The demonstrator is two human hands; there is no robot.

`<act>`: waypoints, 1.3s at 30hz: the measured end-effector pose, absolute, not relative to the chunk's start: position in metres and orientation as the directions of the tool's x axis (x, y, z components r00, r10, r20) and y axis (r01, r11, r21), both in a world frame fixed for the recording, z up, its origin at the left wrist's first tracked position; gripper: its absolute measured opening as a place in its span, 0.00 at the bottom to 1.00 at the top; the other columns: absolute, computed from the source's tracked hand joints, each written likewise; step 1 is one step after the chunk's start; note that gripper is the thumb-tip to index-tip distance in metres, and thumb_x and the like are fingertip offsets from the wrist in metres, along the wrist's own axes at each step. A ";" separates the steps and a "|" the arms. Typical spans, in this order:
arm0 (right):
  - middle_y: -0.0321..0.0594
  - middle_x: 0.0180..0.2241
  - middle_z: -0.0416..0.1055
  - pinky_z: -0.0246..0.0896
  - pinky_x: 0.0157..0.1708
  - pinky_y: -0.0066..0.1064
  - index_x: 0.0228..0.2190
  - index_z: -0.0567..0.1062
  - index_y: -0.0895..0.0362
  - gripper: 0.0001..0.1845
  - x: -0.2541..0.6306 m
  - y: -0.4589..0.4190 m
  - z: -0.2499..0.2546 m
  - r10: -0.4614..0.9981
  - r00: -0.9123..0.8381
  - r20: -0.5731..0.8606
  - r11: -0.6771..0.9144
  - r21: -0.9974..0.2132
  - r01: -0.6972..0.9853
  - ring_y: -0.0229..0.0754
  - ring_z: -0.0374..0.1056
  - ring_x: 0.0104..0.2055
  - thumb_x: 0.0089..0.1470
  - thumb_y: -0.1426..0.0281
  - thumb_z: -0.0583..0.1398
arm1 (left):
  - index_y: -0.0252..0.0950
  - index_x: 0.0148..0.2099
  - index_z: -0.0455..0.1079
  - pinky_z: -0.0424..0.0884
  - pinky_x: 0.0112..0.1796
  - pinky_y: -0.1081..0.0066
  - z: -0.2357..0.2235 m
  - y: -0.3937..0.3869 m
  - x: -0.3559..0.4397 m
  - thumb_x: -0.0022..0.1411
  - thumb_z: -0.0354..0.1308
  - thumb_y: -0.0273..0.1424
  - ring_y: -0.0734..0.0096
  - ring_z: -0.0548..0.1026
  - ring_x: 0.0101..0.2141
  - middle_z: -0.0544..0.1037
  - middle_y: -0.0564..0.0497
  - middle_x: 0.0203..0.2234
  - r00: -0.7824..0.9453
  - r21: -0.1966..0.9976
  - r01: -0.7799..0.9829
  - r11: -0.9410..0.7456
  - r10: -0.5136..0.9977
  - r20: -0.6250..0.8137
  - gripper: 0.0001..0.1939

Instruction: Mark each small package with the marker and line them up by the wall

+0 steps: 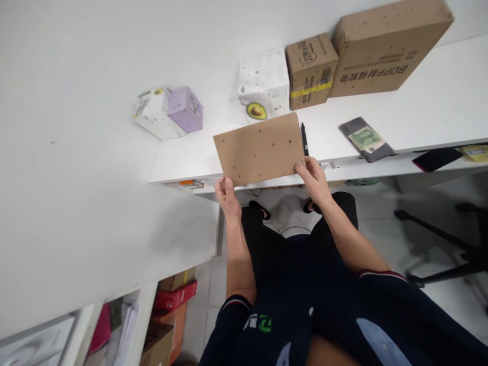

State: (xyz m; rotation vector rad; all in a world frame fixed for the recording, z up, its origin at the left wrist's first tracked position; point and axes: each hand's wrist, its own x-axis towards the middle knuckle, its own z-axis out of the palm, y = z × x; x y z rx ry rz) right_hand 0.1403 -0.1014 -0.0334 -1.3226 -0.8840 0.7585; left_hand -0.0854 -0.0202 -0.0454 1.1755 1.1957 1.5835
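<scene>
A flat brown cardboard piece [263, 147], dotted with small dark spots, is tilted over the front edge of the white desk [324, 147]. My left hand [229, 195] is closed at its lower left corner. At the lower right corner, my right hand [314, 180] grips it, thumb on top and fingers mostly hidden behind. Just beyond the right edge lies a black pen [305, 140]. Whether the piece is a single sheet or something thicker, I cannot tell.
Along the wall stand a white avocado box [263, 84], a small taped carton [310, 71], a large carton [385, 56] and a purple box [185, 109]. A phone with a banknote [366, 138] lies to the right. A chair base [450, 249] is on the floor.
</scene>
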 end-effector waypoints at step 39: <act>0.45 0.45 0.74 0.69 0.46 0.46 0.49 0.74 0.52 0.31 0.152 -0.106 -0.045 0.806 0.587 0.078 -0.015 -0.988 0.151 0.47 0.71 0.45 0.58 0.42 0.53 | 0.41 0.57 0.67 0.74 0.42 0.69 -0.008 -0.008 -0.064 0.57 0.60 0.57 0.65 0.76 0.45 0.75 0.46 0.44 -0.199 0.979 0.066 -0.191 0.959 0.200 0.33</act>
